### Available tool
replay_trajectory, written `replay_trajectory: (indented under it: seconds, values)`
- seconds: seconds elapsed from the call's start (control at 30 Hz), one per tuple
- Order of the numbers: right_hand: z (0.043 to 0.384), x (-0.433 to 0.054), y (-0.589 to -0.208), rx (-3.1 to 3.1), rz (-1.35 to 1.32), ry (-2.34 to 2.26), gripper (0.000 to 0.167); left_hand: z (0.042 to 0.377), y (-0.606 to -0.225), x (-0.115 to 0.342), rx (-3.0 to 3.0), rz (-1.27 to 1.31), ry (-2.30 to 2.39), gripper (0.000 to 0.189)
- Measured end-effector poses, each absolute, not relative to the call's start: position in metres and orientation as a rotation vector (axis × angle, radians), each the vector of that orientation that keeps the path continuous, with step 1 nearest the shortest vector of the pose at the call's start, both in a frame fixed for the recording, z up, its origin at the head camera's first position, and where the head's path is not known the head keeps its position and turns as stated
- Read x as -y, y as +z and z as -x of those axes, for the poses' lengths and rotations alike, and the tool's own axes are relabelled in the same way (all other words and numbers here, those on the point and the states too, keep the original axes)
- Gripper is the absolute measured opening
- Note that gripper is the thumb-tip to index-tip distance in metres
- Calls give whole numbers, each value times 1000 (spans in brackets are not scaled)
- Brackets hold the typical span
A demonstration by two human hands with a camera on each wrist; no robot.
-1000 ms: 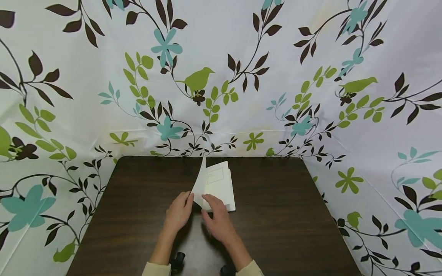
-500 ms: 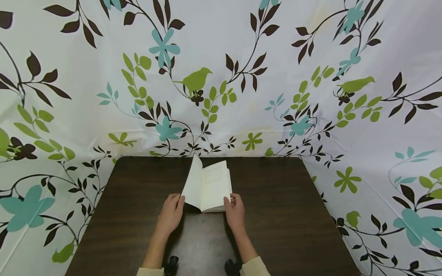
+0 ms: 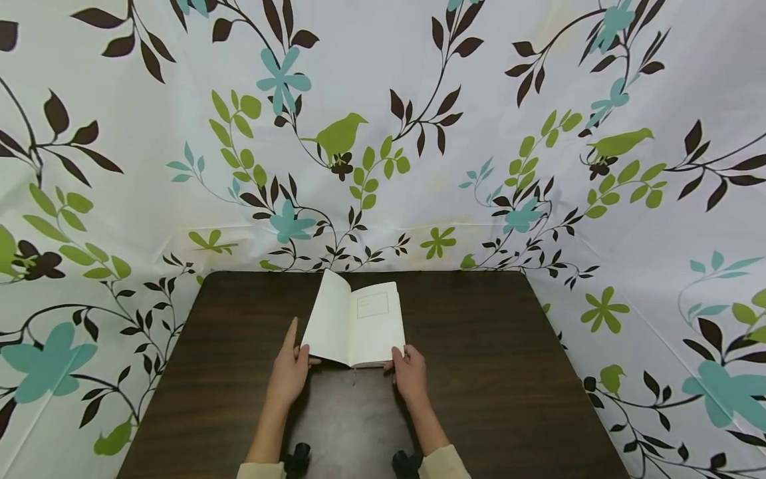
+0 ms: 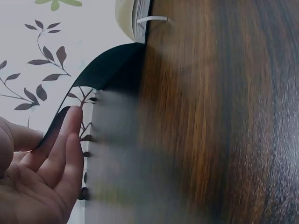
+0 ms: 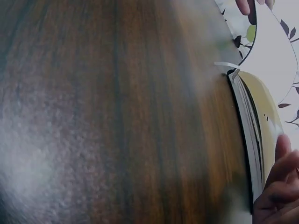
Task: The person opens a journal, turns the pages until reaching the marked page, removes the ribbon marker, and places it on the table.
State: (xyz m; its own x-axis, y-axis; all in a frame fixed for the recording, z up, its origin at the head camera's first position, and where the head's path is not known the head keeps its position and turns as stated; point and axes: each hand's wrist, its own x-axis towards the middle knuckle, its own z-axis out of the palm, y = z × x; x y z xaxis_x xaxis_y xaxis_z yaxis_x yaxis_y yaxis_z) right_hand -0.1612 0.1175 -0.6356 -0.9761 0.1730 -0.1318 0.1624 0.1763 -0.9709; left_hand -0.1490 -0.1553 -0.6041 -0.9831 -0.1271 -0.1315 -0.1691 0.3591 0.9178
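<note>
A notebook (image 3: 377, 336) with a dark cover lies open on the table, its pages cream. Part of a printed rectangle shows on the right-hand page. My left hand (image 3: 289, 372) pinches the lower outer corner of the raised front cover (image 4: 110, 65), thumb on the white inner side and fingers behind it; the index finger points up in the head view. At the lower right corner my right hand (image 3: 411, 376) holds the notebook, thumb on the page and fingers curled at the edge. A thin pale ribbon bookmark (image 4: 153, 18) hangs out at the spine.
The dark wooden table (image 3: 479, 372) spreads around the notebook on all sides. Behind it hangs a white curtain (image 3: 383, 80) printed with leaves, flowers and birds. Black wrist mounts (image 3: 297, 459) are on both forearms.
The front cover has swung left and down from nearly upright, carried by my left hand. My right hand has left the spine side for the notebook's lower right corner.
</note>
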Motion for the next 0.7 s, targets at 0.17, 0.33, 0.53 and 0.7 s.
replay_trajectory:
  seconds: [0.17, 0.33, 0.53, 0.7]
  values:
    - [162, -119, -639, 2390, 389, 2021, 34, 148, -606, 161, -2532, 308, 1726, 59]
    - [161, -117, -635, 2304, 402, 2072, 30, 146, -608, 163, -2540, 305, 1731, 49]
    - [161, -113, -628, 2312, 296, 2085, 24, 145, -612, 163, -2557, 323, 1692, 47]
    - [164, -107, -620, 2393, 143, 1997, 24, 145, -611, 163, -2557, 327, 1693, 47]
